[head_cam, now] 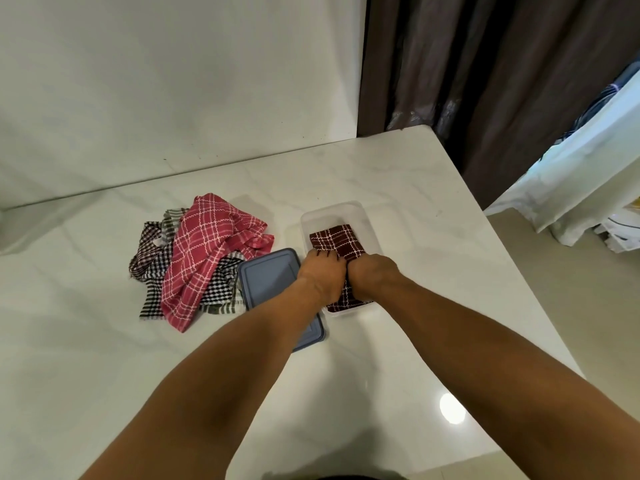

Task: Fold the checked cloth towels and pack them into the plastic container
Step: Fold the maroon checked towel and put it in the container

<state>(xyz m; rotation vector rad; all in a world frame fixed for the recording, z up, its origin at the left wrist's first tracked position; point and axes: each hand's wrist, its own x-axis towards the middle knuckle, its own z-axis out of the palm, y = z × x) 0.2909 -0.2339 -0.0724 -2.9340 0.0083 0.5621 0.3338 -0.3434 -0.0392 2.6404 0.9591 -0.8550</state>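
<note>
A folded dark maroon checked towel lies inside the clear plastic container on the white marble table. My left hand and my right hand are side by side in the container's near half, both pressed down on the towel with fingers curled over it. To the left lies a loose heap of towels: a pink checked towel on top and black-and-white checked towels under it, unfolded.
The container's blue-grey lid lies flat between the heap and the container, partly under my left forearm. The table edge runs close on the right, with a dark curtain and floor beyond. A white wall backs the table.
</note>
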